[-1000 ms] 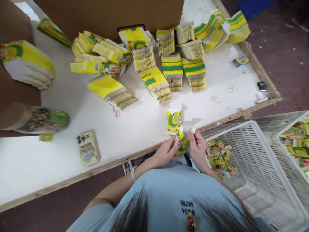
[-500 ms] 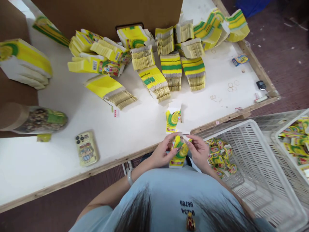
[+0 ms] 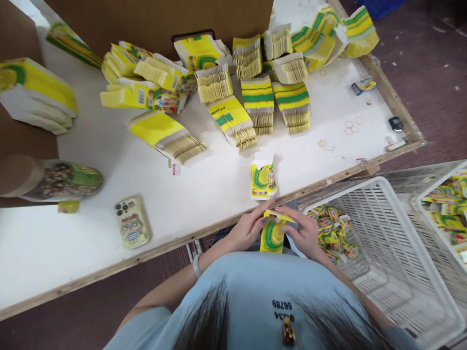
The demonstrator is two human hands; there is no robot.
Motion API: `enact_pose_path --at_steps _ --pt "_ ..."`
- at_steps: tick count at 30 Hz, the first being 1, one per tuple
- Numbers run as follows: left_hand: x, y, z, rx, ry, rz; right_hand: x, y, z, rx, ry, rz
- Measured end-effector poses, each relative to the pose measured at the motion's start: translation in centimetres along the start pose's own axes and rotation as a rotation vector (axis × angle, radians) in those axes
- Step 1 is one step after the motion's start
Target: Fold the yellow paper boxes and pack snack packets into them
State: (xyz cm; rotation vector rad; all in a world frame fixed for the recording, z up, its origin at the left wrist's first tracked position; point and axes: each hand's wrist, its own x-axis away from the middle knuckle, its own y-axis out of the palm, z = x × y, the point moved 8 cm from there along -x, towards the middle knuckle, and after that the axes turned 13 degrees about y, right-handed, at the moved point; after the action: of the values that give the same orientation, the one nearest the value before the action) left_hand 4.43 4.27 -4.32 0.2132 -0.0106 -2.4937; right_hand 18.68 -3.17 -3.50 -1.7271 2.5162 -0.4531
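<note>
A small yellow box [image 3: 273, 236] with a green swirl is held upright between my hands, just in front of the table's near edge. My left hand [image 3: 248, 229] grips its left side near the top. My right hand [image 3: 305, 232] holds the right side, with fingers at the top flap, which is folded over toward me. Beyond them, a second yellow box [image 3: 261, 180] lies on the table with its white flap raised. Bundles of flat yellow and green cartons [image 3: 257, 99] stand in rows farther back.
A phone [image 3: 133, 222] and a jar [image 3: 69, 180] lie on the left of the table. White plastic baskets [image 3: 401, 228] with yellow packets stand at the right, below the wooden edge. Cardboard [image 3: 156, 22] rises at the back.
The top flap of the held box has come down; it was raised and white before. My fingers have shifted slightly at the box top.
</note>
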Motion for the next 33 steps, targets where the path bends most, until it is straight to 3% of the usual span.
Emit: enact_pose_path --at_steps 3,7,9,16,20,23,25,27,30,32,33 --pt "-0.2 -0.5 0.3 -0.028 -0.009 0.018 0.1 0.3 -0.5 -0.006 -0.007 -0.172" --pt "-0.5 -0.6 0.5 -0.061 -0.06 0.001 0.3 1.5 0.3 -0.204 0.299 -0.282" --pt "-0.6 -0.5 0.5 -0.069 -0.061 -0.008 0.5 2.4 0.1 -0.315 0.374 -0.346" --pt "-0.3 -0.5 0.5 -0.119 0.017 0.019 -0.1 2.1 0.5 -0.435 0.479 -0.407" --pt "-0.3 -0.3 0.7 -0.234 0.067 -0.077 0.2 2.5 1.8 -0.465 0.565 -0.469" --pt "-1.9 -1.5 -0.1 -0.44 0.001 -0.081 -0.1 -0.1 3.3 -0.393 0.586 -0.273" --pt "-3.5 -3.9 -1.1 -0.668 -0.13 0.045 -0.4 -4.2 3.9 -0.232 0.537 -0.083" --pt "-4.9 -6.4 -2.2 -0.883 -0.294 0.148 -0.5 -8.7 4.1 0.071 0.471 0.05" --pt "-6.3 -7.9 -4.1 -1.026 -0.462 0.046 -0.4 -14.1 3.6 0.676 0.38 0.213" --pt "-6.3 -7.9 -5.0 -0.999 -0.494 -0.051 -0.6 -15.0 2.5 0.909 0.286 0.314" --pt "-6.0 -7.9 -5.0 -0.971 -0.484 -0.063 -0.8 -14.5 1.8 0.918 0.231 0.352"
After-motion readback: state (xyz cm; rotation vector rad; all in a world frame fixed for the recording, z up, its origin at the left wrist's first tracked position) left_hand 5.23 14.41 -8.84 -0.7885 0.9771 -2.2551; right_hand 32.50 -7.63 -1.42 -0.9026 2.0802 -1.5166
